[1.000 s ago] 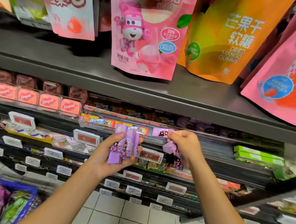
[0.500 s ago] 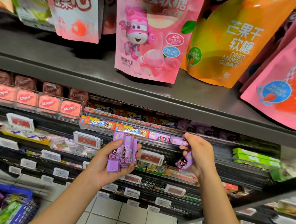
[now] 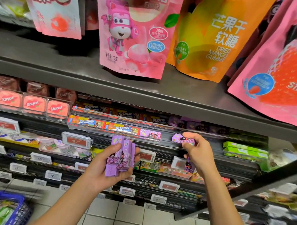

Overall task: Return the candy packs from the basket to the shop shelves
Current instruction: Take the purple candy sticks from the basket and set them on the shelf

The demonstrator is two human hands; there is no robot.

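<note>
Right hand pinches one purple stick at the shelf tray's front edge; left hand clamps a loose stack. Stack could easily slip.

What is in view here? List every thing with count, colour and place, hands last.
purple candy packs: several, purple, gripped in left hand
single purple pack: one, at shelf tray front, pinched by right hand
second purple pack: one, tucked under right hand
shelf tray: one, clear, holding colourful candy bars
hanging pouches: several, pink and orange, top shelf
red tins: row, left
basket: one, blue, bottom left
left hand: holding packs
right hand: at tray
</note>
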